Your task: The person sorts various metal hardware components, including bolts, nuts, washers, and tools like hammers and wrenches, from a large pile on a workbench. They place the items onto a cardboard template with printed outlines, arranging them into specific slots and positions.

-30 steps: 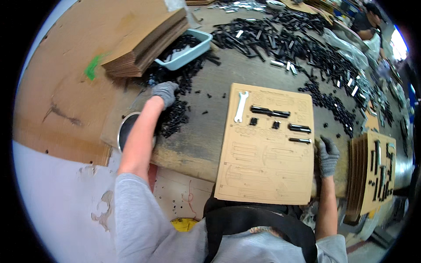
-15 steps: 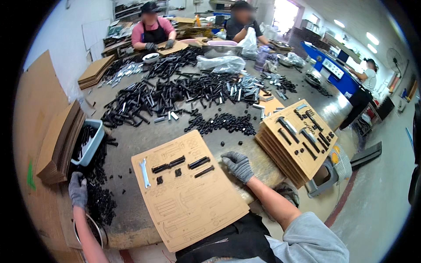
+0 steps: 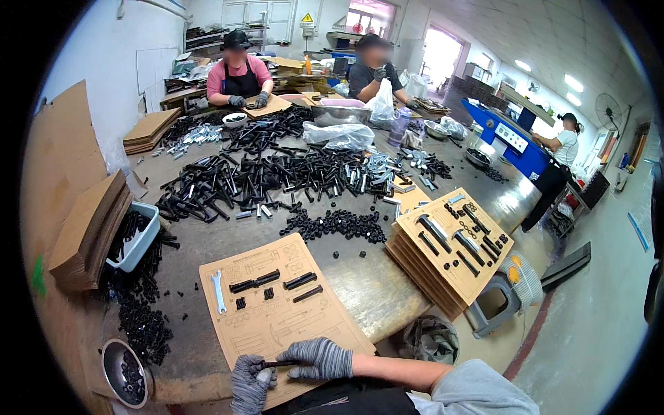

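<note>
The card (image 3: 325, 318) at lower centre carries a wrench (image 3: 218, 292) and bolts (image 3: 299, 281); many outlines (image 3: 249, 342) lie bare. Left hand (image 3: 250, 384) and right hand (image 3: 321, 358) hold a dark rod (image 3: 280, 363), perhaps another bolt.

Tally: you hold one black bolt (image 3: 279, 363), two gloved hands (image 3: 321, 358) on it. Your card (image 3: 337, 323): one; on it one wrench (image 3: 218, 292), two small black clusters (image 3: 241, 303). Stray nuts (image 3: 336, 254) beyond the card: two. Pale-blue bins (image 3: 142, 245): one. Metal bowls (image 3: 113, 364) at your near-left corner: one. Yellow triangular signs (image 3: 308, 19): one. Co-workers (image 3: 242, 81): three.
</note>
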Demonstrator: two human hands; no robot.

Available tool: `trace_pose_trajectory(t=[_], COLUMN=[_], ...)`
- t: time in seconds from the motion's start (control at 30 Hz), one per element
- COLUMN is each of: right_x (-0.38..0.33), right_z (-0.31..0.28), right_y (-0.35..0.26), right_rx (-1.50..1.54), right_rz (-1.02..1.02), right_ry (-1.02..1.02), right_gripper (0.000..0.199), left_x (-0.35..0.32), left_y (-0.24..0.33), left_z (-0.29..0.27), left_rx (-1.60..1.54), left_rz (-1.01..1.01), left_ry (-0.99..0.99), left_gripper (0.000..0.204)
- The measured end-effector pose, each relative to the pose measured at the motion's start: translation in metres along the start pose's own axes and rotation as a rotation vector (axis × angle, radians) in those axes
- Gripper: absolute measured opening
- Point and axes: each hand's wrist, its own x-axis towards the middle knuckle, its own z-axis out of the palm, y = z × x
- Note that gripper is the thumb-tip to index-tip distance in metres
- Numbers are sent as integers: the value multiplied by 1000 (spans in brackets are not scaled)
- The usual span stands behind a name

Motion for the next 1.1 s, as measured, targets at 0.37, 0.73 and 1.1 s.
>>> trace_pose_trajectory(t=[0.37, 0.73, 1.1], right_x=[-22, -19, -24], right_z=[18, 42, 46], right_y=[-9, -23, -18], right_rx=[-341, -393, -352], right_rz=[13, -86, -108], right_ry=[178, 191, 115], right_gripper=[15, 17, 18], left_x=[-36, -77, -73], left_y=[0, -50, -40], left_z=[-45, -47, -42], left_rx=[824, -95, 134], left_rz=[270, -294, -255], left_ry=[391, 197, 183], left_gripper=[14, 29, 30])
